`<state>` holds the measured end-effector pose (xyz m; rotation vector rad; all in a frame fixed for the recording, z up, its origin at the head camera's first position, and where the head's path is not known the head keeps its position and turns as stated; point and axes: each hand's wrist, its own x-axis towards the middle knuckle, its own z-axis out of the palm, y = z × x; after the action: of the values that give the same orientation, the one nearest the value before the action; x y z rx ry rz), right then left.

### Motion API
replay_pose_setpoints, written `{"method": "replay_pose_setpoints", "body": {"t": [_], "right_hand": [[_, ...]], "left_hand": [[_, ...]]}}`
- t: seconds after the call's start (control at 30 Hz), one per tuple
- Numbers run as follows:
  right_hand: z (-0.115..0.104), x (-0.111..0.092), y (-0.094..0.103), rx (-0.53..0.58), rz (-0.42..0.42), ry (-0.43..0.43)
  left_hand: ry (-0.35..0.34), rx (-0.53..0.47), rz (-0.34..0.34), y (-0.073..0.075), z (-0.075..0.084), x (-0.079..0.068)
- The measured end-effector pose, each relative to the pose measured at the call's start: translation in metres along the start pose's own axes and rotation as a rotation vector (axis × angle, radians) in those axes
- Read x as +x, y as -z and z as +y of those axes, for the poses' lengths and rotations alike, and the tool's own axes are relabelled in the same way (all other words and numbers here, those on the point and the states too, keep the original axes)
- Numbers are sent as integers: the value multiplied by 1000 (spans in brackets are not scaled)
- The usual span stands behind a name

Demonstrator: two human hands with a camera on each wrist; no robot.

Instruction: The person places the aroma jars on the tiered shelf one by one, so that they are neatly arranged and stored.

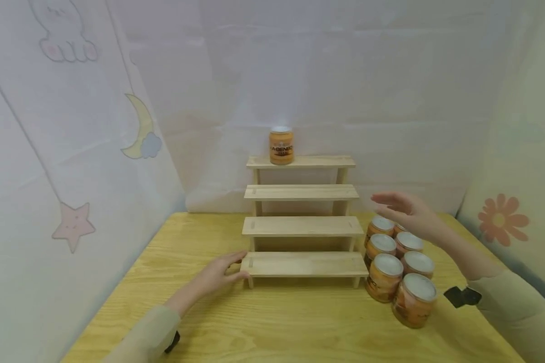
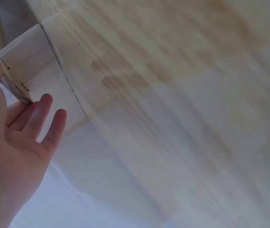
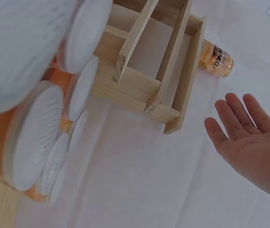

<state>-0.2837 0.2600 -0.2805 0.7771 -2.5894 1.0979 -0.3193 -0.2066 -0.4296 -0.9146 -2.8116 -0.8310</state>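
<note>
A pale wooden step rack [image 1: 304, 263] stands on the table, its tiers rising toward the back. At the left end of its lowest tier, my left hand [image 1: 220, 272] pinches the board; in the left wrist view, the thumb is on one face of the board [image 2: 18, 90] and fingers are on the other. An orange can [image 1: 281, 146] with a pale lid stands upright left of centre on the top tier. My right hand [image 1: 406, 214] hovers, holding nothing, over the back of a group of similar cans [image 1: 384, 277]. Its fingers [image 3: 235, 116] are spread and loosely bent in the right wrist view.
The grouped cans stand in two rows close along the rack's right side, lids up. Light cloth walls [image 1: 309, 91] enclose the yellow wood-grain table [image 1: 272, 327] at the back and both sides. Dark bands [image 1: 462, 296] sit at both wrists.
</note>
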Motion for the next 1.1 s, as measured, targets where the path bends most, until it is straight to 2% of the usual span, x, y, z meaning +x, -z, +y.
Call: {"method": "replay_pose_setpoints", "body": {"t": [0.1,0.33,0.57,0.83,1.03,1.1], "right_hand": [[3,-19,2,-27,3,11],[10,-67,8,-78,-93,-118],[21,-106,5,-134,-109,-188],[36,-129,-7,-159,-103,-168],[47,-131,-17,-158,-94,-42],[47,-131,-20,-160,-77,-33]], "left_hand": [[3,16,1,1,1,-1],[2,70,-19,0,1,1],[25,40,-33,0,2,2],[45,25,-25,-1,0,0],[30,33,-13,-4,-2,-1],[27,34,-12,-5,-3,-1]]}}
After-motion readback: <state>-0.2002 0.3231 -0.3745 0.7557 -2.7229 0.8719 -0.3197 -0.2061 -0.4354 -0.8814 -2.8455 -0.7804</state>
